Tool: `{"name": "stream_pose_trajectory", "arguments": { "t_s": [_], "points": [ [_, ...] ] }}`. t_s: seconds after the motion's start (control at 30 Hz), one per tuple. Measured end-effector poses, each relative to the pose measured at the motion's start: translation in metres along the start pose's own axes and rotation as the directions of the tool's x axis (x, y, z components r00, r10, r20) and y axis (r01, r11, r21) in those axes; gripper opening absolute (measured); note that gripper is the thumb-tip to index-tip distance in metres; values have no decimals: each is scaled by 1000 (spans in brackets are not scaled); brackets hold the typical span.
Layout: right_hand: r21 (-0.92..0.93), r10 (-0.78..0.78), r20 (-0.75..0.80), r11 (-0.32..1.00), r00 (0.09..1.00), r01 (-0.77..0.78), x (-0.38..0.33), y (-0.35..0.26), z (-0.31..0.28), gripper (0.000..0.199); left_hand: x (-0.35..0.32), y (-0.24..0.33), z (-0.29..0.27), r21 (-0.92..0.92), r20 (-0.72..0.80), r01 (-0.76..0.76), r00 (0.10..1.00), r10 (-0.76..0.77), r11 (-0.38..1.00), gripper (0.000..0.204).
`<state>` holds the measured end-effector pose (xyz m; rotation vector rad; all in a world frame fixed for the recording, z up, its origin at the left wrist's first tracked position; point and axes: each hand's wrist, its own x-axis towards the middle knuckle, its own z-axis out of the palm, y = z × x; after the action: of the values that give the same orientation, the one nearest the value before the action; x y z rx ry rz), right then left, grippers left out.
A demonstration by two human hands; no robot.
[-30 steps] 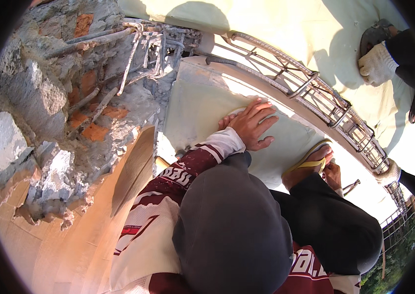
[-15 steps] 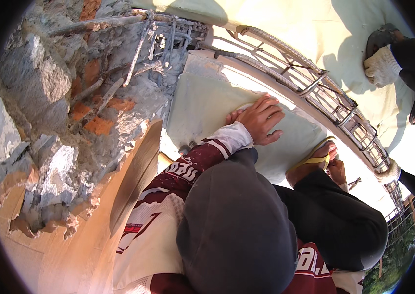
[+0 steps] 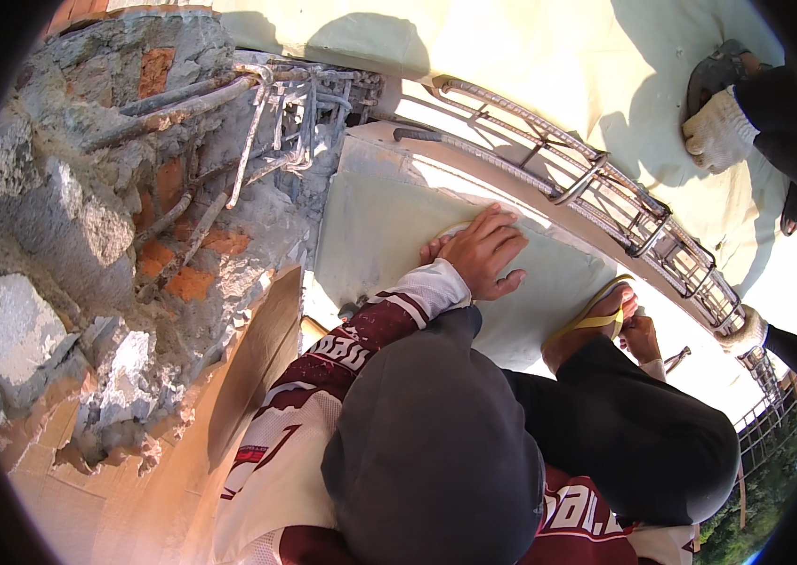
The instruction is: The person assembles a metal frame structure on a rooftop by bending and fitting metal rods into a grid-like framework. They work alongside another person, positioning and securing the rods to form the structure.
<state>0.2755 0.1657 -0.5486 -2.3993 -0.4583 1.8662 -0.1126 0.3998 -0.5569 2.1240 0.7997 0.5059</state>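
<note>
My left hand rests palm down over my left foot, its fingers loosely spread and holding nothing. Toes and a strip of pale sandal show beside it, above the greenish sheet. Beside my right foot, in a yellow-strapped flip-flop, my right hand hangs low with its fingers curled. What it holds, if anything, is hidden. Close to it lies a short dark metal piece. A long cage of tied rebar runs past both feet on the far side.
A co-worker's gloved hand is on the cage's right end; another gloved hand is near a shoe at upper right. Broken concrete and brick with bent bars fills the left, beside a brown board.
My view has tilted slightly, so the rubble and rebar cage sit a little lower in the picture. Both hands keep their places by my feet.
</note>
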Motion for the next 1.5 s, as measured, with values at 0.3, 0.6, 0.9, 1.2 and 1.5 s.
{"name": "stream_pose_trajectory", "arguments": {
  "t_s": [0.3,0.6,0.9,1.2,1.5],
  "points": [
    [-54,-26,31,998,999,27,7,0,-4,12,0,0,1,-1,45,43,998,-43,999,48],
    [-53,-57,4,997,998,57,5,-10,-3,14,7,3,-6,-20,32,22,999,-21,1000,45],
    [-3,-10,66,1000,998,10,8,-8,-5,17,2,5,-7,-16,16,2,1000,-2,1000,43],
    [-114,-156,76,980,985,164,11,2,-6,17,151,-9,-105,117,-655,60,755,31,991,29],
    [42,-58,10,997,998,58,13,16,-1,17,327,-191,-234,-199,-847,714,220,-484,671,49]
  ]
}}
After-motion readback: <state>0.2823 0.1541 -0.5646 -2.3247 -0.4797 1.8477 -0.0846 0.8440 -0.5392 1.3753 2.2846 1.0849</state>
